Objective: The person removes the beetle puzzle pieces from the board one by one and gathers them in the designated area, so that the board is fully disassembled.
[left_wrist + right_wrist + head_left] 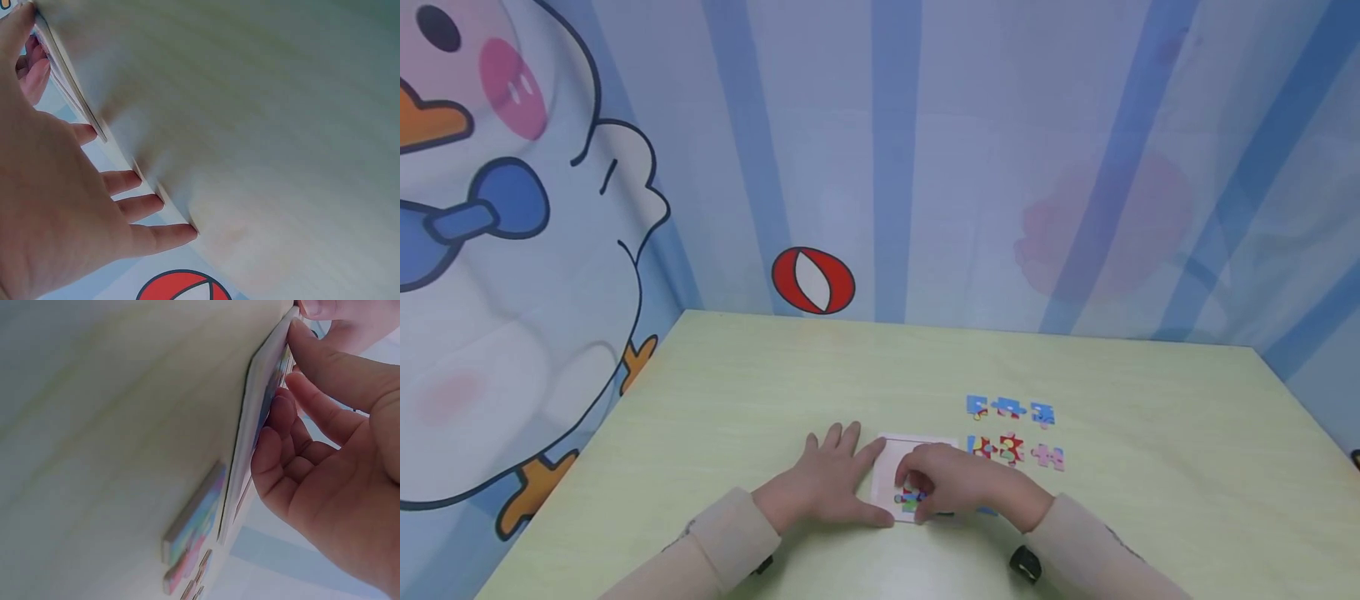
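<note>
A white puzzle board [887, 467] lies flat on the table near its front. Spread fingers of my left hand [831, 483] rest on the tabletop, thumb and index finger against the board's left edge. In the left wrist view, that hand [69, 187] steadies the board's thin edge [72, 84]. Over the board, my right hand [951, 479] has thumb and index finger around a colourful puzzle piece [910, 498] at the lower left. From the right wrist, the hand's [337, 456] other fingers are curled against the board [250, 419]; the fingertips' contact with the piece is partly hidden.
Loose puzzle pieces stand in rows right of the board, including a blue one [1008, 407], a red one [1011, 448] and a pink one [1048, 456]. Another piece [194, 515] lies close beside the board. A printed curtain [955, 167] hangs behind the table [760, 375].
</note>
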Demonstrator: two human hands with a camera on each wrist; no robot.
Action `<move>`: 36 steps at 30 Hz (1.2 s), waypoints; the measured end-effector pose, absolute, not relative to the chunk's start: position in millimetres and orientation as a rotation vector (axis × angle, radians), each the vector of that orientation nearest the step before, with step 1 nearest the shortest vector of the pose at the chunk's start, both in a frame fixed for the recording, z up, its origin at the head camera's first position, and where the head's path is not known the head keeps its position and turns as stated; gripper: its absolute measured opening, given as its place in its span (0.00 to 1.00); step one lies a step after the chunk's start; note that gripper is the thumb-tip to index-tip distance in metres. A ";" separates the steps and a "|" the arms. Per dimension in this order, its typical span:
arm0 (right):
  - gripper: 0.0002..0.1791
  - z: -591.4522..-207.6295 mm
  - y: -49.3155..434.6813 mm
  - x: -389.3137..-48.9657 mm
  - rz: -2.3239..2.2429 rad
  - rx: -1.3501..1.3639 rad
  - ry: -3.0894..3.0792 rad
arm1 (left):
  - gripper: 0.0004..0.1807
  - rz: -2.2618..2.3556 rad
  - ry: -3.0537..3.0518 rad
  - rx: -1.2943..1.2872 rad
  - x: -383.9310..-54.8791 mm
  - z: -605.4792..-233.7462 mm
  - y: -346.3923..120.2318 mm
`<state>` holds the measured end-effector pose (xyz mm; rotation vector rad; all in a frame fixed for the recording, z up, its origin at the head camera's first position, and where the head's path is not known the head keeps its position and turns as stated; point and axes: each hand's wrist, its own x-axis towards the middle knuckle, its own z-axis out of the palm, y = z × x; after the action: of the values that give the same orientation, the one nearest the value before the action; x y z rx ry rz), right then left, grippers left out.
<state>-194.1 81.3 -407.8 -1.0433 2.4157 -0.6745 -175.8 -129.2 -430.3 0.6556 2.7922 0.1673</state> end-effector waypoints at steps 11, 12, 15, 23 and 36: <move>0.15 -411.1 77.0 -195.3 -0.614 -1.041 2.446 | 0.56 0.183 2.801 0.653 -176.1 -430.6 -129.0; 0.15 -411.1 76.8 -195.3 -0.614 -1.040 2.447 | 0.56 0.184 2.801 0.652 -176.0 -430.3 -129.0; 0.15 -411.6 76.9 -195.1 -0.613 -1.042 2.453 | 0.56 0.188 2.802 0.650 -175.7 -430.0 -129.0; 0.15 -413.9 76.4 -194.3 -0.621 -0.971 2.461 | 0.56 0.184 2.795 0.647 -175.6 -429.7 -128.8; 0.15 -411.6 79.6 -194.8 -0.639 -0.996 2.438 | 0.56 0.185 2.792 0.644 -175.3 -428.5 -128.4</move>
<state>-194.8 79.6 -411.6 -0.9961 2.4378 -0.6394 -175.3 -128.4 -428.5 0.6444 2.7922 0.1854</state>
